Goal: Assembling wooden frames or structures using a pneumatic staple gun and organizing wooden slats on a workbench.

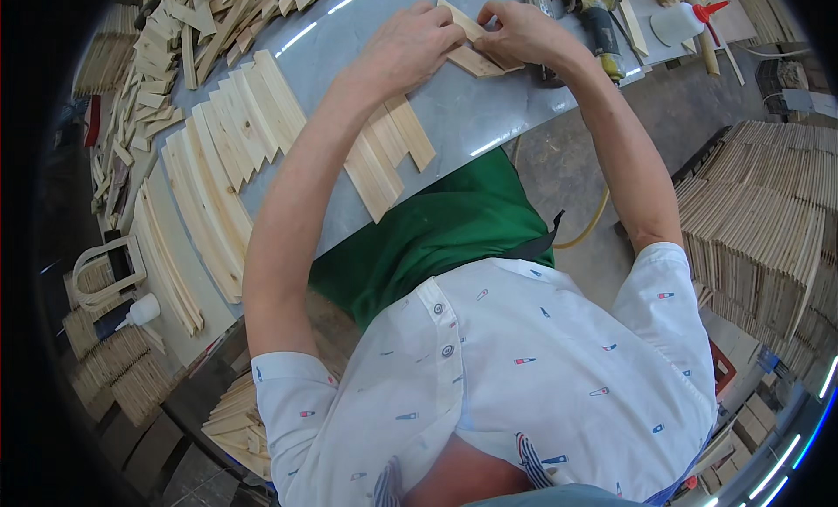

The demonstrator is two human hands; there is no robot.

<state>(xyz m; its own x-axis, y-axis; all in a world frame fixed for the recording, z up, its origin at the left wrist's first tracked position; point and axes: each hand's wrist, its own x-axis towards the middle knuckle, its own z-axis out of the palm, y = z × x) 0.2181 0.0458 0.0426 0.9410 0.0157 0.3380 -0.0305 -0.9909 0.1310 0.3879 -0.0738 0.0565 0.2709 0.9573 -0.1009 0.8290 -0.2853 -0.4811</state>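
Observation:
At the far edge of the grey metal table (436, 114), my left hand (410, 49) is closed on a pale wooden slat (460, 20) with an angled end. My right hand (524, 37) pinches the same pieces from the right, its thumb and fingers bent together. A second short wooden slat (477, 63) lies against the first, meeting it at an angle under my fingers. The exact joint between them is partly hidden by my fingertips. Below my left forearm, several slats with slanted ends (374, 167) lie side by side.
Right of my right hand lies a green and black nail gun (601, 27), then a white glue bottle (676, 25) with a red tip. Rows of slats (205, 175) cover the table's left, with a heap of offcuts (144, 97) beyond. Stacked wooden frames (751, 219) stand at right.

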